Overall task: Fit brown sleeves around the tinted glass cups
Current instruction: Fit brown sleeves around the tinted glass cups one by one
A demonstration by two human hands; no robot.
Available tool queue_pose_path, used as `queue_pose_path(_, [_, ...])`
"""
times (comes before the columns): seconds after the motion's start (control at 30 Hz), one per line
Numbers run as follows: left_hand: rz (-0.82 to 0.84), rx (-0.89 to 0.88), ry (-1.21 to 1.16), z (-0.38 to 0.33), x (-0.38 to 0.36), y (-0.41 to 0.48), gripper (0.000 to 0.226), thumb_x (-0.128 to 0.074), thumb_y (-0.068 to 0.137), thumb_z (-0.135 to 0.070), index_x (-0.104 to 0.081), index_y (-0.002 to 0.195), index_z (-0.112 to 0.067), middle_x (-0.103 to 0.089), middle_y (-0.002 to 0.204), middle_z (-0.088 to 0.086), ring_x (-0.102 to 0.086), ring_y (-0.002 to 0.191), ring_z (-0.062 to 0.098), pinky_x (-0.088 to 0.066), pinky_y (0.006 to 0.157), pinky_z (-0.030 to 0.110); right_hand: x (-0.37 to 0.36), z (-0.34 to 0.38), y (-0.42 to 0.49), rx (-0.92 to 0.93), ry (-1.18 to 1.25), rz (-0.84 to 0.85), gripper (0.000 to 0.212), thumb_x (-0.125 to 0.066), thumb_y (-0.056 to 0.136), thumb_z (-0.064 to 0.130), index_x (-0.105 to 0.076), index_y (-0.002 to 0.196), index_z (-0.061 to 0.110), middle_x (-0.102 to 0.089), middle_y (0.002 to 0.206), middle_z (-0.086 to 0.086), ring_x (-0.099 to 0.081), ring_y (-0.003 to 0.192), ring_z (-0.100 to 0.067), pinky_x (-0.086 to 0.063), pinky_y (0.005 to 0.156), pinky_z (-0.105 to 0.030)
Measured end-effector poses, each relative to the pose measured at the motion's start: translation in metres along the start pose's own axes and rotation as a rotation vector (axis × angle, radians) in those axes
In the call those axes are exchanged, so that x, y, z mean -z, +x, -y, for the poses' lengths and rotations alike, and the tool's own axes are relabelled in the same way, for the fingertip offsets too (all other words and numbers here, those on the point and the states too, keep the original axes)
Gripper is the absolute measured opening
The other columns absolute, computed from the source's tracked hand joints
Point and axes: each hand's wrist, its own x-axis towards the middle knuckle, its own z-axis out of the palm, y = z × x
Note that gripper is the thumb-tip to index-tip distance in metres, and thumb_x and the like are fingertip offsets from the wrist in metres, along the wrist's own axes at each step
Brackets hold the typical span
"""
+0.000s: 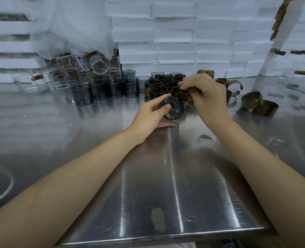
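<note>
Tinted glass cup point(173, 109) is lying sideways in the left hand point(151, 113), which is gripping it with the thumb pressing on the base. The right hand point(207, 93) is pinching a brown sleeve point(183, 94) against the cup's far side. To seat it well, I judge the band should be wrapping level and snug. Beyond the grip roughly nine sleeved cups point(166, 85) are standing. Left of it about eight bare tinted cups point(115, 88) are waiting, and right of it around seven loose sleeves point(259, 102) are lying.
</note>
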Motion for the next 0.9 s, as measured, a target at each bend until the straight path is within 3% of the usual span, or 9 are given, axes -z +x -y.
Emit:
queue_pose_path(0.1, [-0.013,-0.004,-0.001,0.0,0.0,0.0,0.036,-0.056,0.099,-0.011,-0.058,0.133,-0.024,-0.061,0.133,0.007,-0.072,0.094,0.032,-0.059,0.067,0.026,0.002,0.0,0.001,-0.063,0.018,0.03,0.033,-0.049,0.078,-0.018,-0.071,0.092,0.002,-0.07,0.094,-0.01,-0.066,0.093,-0.021,-0.051,0.083,-0.021])
queue_pose_path(0.2, [-0.013,-0.005,-0.005,0.001,0.0,0.0,0.036,-0.055,0.1,-0.012,-0.057,0.134,-0.024,-0.064,0.128,0.008,-0.074,0.085,0.032,-0.057,0.065,0.022,-0.001,0.004,0.0,-0.092,0.084,0.116,0.033,-0.046,0.082,-0.017,-0.067,0.097,0.003,-0.07,0.096,-0.009,-0.066,0.095,-0.019,-0.05,0.085,-0.022])
queue_pose_path(0.37, [0.002,-0.035,0.026,0.0,0.0,0.0,0.036,-0.047,0.102,-0.007,-0.062,0.131,-0.023,-0.063,0.13,0.004,-0.068,0.107,0.028,-0.06,0.074,0.031,-0.008,0.01,-0.008,-0.066,0.059,0.261,0.034,-0.045,0.08,-0.018,-0.067,0.099,0.001,-0.066,0.1,-0.009,-0.062,0.097,-0.02,-0.048,0.09,-0.028])
queue_pose_path(0.43, [-0.034,-0.019,0.004,-0.003,-0.001,-0.001,0.03,-0.046,0.103,-0.014,-0.065,0.125,-0.021,-0.063,0.129,0.005,-0.066,0.11,0.031,-0.06,0.071,0.031,-0.008,0.014,-0.008,-0.082,0.063,0.215,0.032,-0.051,0.08,-0.015,-0.066,0.102,0.003,-0.065,0.104,-0.007,-0.059,0.099,-0.015,-0.047,0.091,-0.024])
queue_pose_path(0.53, [-0.035,-0.003,0.005,-0.004,-0.001,-0.002,0.024,-0.048,0.102,-0.034,-0.071,0.108,-0.028,-0.07,0.117,0.006,-0.073,0.094,0.033,-0.06,0.07,0.03,-0.008,0.013,-0.006,-0.083,-0.02,0.152,0.026,-0.065,0.081,-0.002,-0.067,0.106,0.004,-0.066,0.109,-0.006,-0.057,0.107,-0.018,-0.044,0.095,-0.027])
queue_pose_path(0.63, [0.006,-0.037,0.006,-0.003,0.0,-0.002,0.026,-0.054,0.098,-0.044,-0.071,0.107,-0.027,-0.072,0.113,0.006,-0.073,0.095,0.029,-0.06,0.073,0.032,-0.009,0.011,-0.006,-0.247,0.007,0.176,0.023,-0.072,0.083,0.015,-0.071,0.106,0.011,-0.071,0.104,0.0,-0.063,0.102,-0.015,-0.048,0.094,-0.032])
queue_pose_path(0.73, [0.041,-0.083,0.032,0.0,0.002,-0.002,0.031,-0.067,0.091,-0.039,-0.069,0.118,-0.023,-0.07,0.116,0.008,-0.072,0.099,0.026,-0.06,0.076,0.034,-0.013,0.013,-0.01,-0.261,0.05,0.182,0.023,-0.068,0.087,0.013,-0.073,0.11,0.012,-0.073,0.105,0.0,-0.065,0.099,-0.007,-0.05,0.092,-0.023])
queue_pose_path(0.9, [0.037,-0.117,0.044,0.003,0.003,0.0,0.031,-0.068,0.092,-0.025,-0.066,0.123,-0.019,-0.073,0.108,0.002,-0.072,0.098,0.02,-0.06,0.074,0.032,-0.016,0.014,-0.012,-0.184,0.079,0.285,0.033,-0.054,0.091,-0.001,-0.068,0.119,0.009,-0.072,0.111,-0.005,-0.066,0.104,-0.015,-0.05,0.093,-0.026])
